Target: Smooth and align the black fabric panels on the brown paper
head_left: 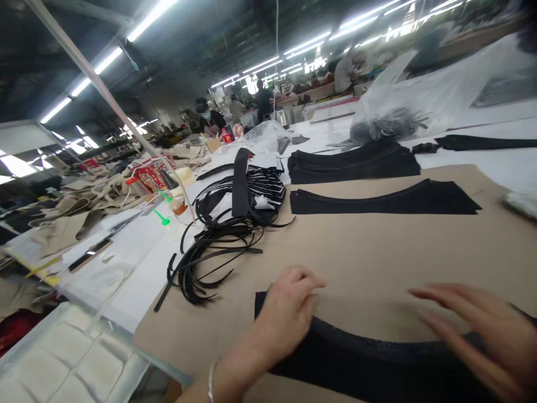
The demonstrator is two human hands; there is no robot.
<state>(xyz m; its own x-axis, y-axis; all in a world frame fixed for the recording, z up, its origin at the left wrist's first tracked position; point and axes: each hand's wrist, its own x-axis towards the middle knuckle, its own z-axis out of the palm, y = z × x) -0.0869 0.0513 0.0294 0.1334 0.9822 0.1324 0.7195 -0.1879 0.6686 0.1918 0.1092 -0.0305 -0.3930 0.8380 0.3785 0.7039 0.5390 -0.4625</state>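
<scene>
A curved black fabric piece (369,364) lies on the brown cardboard sheet (369,252) at the near edge. My left hand (289,313) rests on its left end, fingers bent and pressed down on the cloth. At the right end my right hand (482,330) lies over the piece with fingers stretched out and apart, somewhat blurred. A silver bracelet (211,380) shows on my left wrist.
Further back lie a single curved black piece (386,201) and a stack of similar pieces (352,162). A tangle of black strips (218,246) and striped fabric (260,187) sit left. A clear plastic bag (403,106), beige cloth (84,207) and other workers are beyond.
</scene>
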